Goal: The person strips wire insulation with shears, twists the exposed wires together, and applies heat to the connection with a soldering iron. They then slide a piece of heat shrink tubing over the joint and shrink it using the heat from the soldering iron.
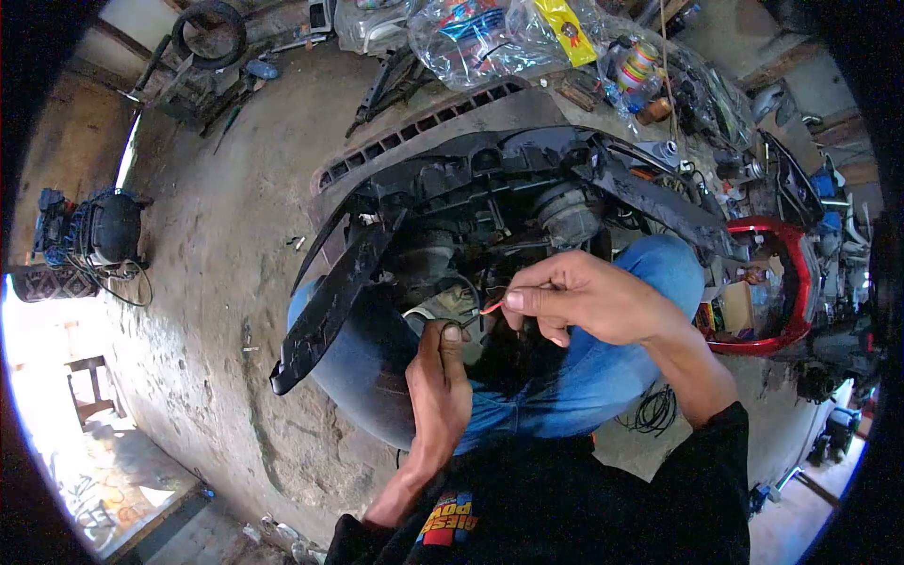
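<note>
My right hand [589, 299] pinches a thin red wire [493, 306] between thumb and index finger. Just left of it and lower, my left hand [441, 381] is closed, thumb against index finger, on a thin dark wire [471, 322]. The two hands are close together but apart. Both are over my lap, at the near side of a large black plastic car part [443, 179] with round housings [571, 215] on its back. The part lies across my knees in blue jeans [367, 377]. Where the wires run among the housings is too small to tell.
Beyond the black part lies a slatted grille panel [424, 127]. Plastic bags [471, 47] and cans are at the top. A red frame [800, 292] stands at the right, a coiled cable [656, 411] below it. A black compressor [118, 229] is at the far left.
</note>
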The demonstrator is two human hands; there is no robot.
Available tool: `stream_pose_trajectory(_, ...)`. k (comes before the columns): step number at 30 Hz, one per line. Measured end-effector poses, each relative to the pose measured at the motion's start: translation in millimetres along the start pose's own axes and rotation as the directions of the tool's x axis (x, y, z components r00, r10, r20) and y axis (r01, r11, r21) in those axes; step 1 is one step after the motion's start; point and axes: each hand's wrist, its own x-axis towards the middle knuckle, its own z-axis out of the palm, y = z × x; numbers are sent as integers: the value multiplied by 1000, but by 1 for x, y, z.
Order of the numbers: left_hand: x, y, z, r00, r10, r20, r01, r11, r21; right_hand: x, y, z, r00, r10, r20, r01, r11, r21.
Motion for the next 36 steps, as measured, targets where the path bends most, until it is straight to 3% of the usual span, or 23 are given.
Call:
stream_pose_trajectory(1,2,0,2,993,-117,27,117,993,-16,1,2,-2,1000,13,-2,-13,999,48)
stream_pose_trajectory(4,5,-11,19,995,-52,-82,45,996,-77,11,5,-9,1000,7,-3,-6,987,163)
stream_pose_trajectory(5,2,-10,22,986,-150,-74,145,987,-69,12,4,-10,1000,-12,-6,13,983,182)
stream_pose_trajectory(6,1,-16,26,985,-157,-65,150,984,-100,12,3,-10,999,-30,-12,32,979,200)
stream_pose_trajectory(12,7,-36,40,967,-247,-57,224,938,-265,13,-10,-8,993,-90,-82,104,976,190)
stream_pose_trajectory(15,11,-48,49,961,-234,-147,197,953,-231,15,-21,-10,984,-148,-95,164,967,197)
stream_pose_trajectory(18,15,-38,44,916,-398,-45,368,881,-296,18,-31,-11,981,-176,-82,191,954,231)
stream_pose_trajectory(23,19,-37,45,901,-432,-41,392,851,-351,18,-39,-4,977,-187,-102,198,974,111)
stream_pose_trajectory(27,26,-62,48,957,-275,-96,244,938,-247,-4,-42,3,986,-123,-110,111,988,-107)
stream_pose_trajectory(30,23,-38,37,981,-190,25,186,911,-369,-17,-29,7,988,-77,-135,57,988,-145)
stream_pose_trajectory(34,22,-1,21,999,30,11,-21,876,-482,-29,-16,15,978,-89,-186,36,962,-272)
stream_pose_trajectory(36,29,5,26,998,64,19,-41,813,-581,-34,4,26,980,-92,-175,56,979,-197)
